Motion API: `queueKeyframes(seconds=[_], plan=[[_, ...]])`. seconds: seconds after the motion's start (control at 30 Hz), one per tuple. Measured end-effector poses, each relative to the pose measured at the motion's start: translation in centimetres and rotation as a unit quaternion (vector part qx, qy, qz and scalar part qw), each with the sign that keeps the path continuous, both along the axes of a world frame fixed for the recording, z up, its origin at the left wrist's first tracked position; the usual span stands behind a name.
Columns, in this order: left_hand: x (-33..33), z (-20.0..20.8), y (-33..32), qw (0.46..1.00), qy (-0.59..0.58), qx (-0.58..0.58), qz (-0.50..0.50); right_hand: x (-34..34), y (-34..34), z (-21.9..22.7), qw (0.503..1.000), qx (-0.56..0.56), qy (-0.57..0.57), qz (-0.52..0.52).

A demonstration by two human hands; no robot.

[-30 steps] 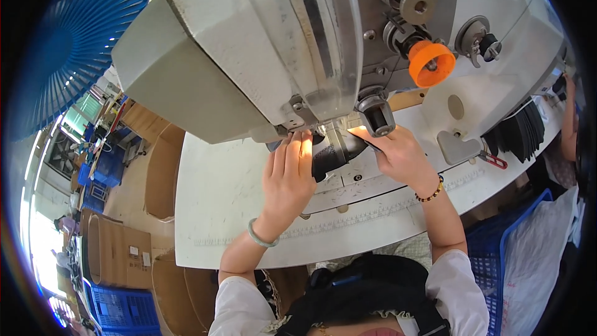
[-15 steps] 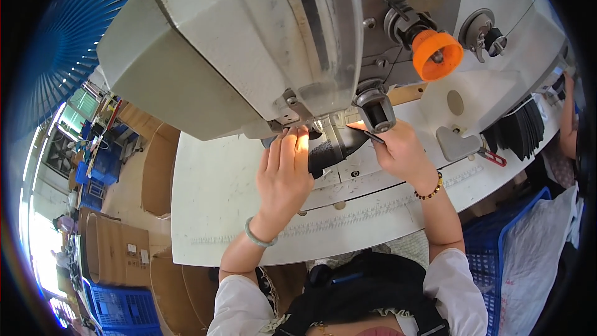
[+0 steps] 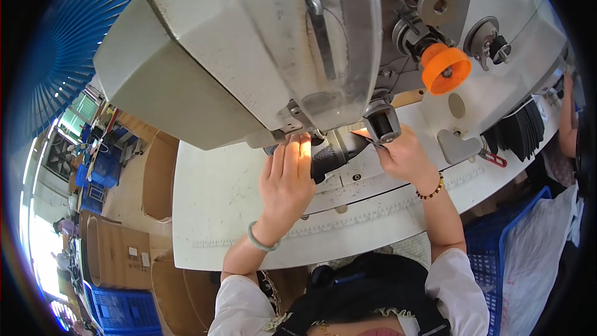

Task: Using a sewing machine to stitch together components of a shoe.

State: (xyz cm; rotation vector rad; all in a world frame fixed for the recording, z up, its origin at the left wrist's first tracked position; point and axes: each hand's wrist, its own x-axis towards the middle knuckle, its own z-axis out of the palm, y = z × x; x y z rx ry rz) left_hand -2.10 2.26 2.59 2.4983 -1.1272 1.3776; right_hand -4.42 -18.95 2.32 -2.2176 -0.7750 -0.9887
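Observation:
A small dark fabric piece point(image 3: 328, 160), black with a speckled grey patch, lies under the head of a white sewing machine point(image 3: 249, 43). My left hand point(image 3: 287, 177) rests on its left end, fingers stretched out flat and close together, their tips just beneath the machine head. On the other side, my right hand point(image 3: 404, 157) is closed at the piece's right end, thumb and fingers pinched. A thin dark pointed thing shows at these fingers; its kind I cannot make out. The needle area is partly hidden by the machine head and my left fingers.
An orange dial point(image 3: 446, 70) and metal thread tensioners stick out from the machine. Right on the white table point(image 3: 230, 211) lie a stack of black pieces point(image 3: 517, 129) and a red-handled cutter point(image 3: 493, 158). Blue crates point(image 3: 124, 311), cardboard boxes point(image 3: 118, 249) and a blue fan point(image 3: 68, 43) surround it.
The machine head sits slightly lower and further right in the picture, as the view has shifted. Both hands keep nearly the same places on the dark fabric piece.

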Motion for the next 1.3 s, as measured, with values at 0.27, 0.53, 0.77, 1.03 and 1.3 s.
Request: queueKeyframes(seconds=[0.27, 0.53, 0.77, 1.03, 1.3], plan=[[0.0, 0.0, 0.0, 1.000, -0.001, 0.007, 0.010, -0.1, 0.1, 0.3, 0.999, 0.031, -0.005, 0.023], [0.2, 0.4, 0.0, 1.000, 0.016, 0.003, -0.009, 0.2, 0.2, 0.3, 0.998, 0.057, 0.025, 0.027], [0.2, 0.3, -0.3, 1.000, 0.006, 0.004, -0.015, 1.1, -0.3, 0.3, 0.997, 0.053, -0.013, 0.046], [0.5, 0.1, -0.2, 0.999, 0.037, -0.017, -0.031, 1.5, 0.0, -0.2, 0.996, 0.074, -0.039, 0.024], [0.8, -0.1, -0.2, 0.998, 0.028, -0.043, -0.042, 1.6, 0.1, -0.1, 0.995, 0.071, -0.068, 0.016]])
